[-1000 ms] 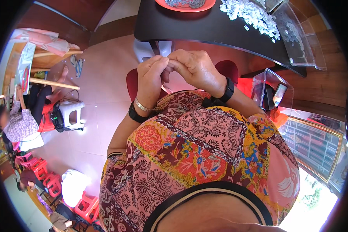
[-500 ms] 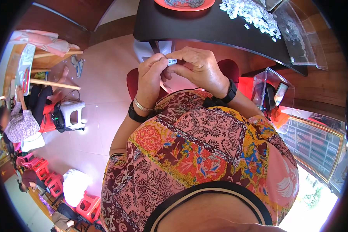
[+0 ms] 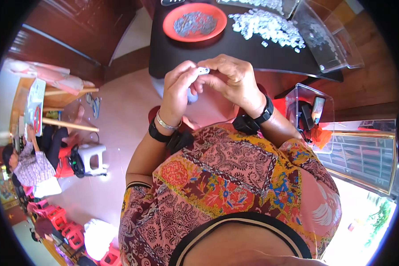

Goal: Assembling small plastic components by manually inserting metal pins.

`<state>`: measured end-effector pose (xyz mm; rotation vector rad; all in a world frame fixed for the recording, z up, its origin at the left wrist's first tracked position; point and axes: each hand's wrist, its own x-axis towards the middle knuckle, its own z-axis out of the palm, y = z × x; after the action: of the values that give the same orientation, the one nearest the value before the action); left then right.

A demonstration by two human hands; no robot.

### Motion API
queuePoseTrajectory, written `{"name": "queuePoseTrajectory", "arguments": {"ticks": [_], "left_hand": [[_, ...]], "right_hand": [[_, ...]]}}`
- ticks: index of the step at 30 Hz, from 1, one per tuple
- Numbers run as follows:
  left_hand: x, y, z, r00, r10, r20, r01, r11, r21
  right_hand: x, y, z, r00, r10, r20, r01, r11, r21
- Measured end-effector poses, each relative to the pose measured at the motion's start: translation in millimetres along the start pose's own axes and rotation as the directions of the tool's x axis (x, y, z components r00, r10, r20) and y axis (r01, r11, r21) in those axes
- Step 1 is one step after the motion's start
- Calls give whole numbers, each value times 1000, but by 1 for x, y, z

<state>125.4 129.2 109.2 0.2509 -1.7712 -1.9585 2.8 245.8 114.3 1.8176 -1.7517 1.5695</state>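
Observation:
Above the table's near edge, both my hands meet around a small whitish plastic piece (image 3: 203,70) with dark holes. My left hand (image 3: 178,88) is closed and pinches it between thumb and fingers. From the other side, my right hand (image 3: 237,82) closes its thumb and forefinger about the same piece; any smaller part in those fingertips is hidden. Just beyond, a red plate (image 3: 169,31) holds a heap of small grey metal parts. Many similar clear-white plastic pieces (image 3: 270,29) lie piled on the dark table (image 3: 248,55), right of the plate.
A clear plastic bin (image 3: 328,48) lies tipped at the table's right end. Below it stands a clear box (image 3: 317,95) with a phone and orange cloth. At left, a person (image 3: 33,166) sits beside a white stool (image 3: 93,157); red stools (image 3: 73,235) stand farther back.
The view has shifted, so more of the table, plate and pile shows. My hands stay together, and the plastic piece has turned slightly between the fingers.

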Motion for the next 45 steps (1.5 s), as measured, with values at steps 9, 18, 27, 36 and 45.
{"name": "queuePoseTrajectory", "arguments": {"ticks": [9,18,27,36,45], "left_hand": [[59,26,2,989,61,135,-69,996,57],[149,107,11,926,359,117,-365,931,30],[195,66,5,944,275,180,-288,957,46],[206,48,15,954,243,177,-248,969,6],[202,36,14,955,282,90,-286,957,38]], "right_hand": [[47,7,-29,996,-90,-13,86,981,-176],[160,18,-73,982,-161,-100,158,987,-40],[154,75,-71,995,89,-42,-77,968,239],[144,85,-83,993,-46,-108,29,988,-152],[148,105,-280,831,-262,-491,-311,513,-800]]}}
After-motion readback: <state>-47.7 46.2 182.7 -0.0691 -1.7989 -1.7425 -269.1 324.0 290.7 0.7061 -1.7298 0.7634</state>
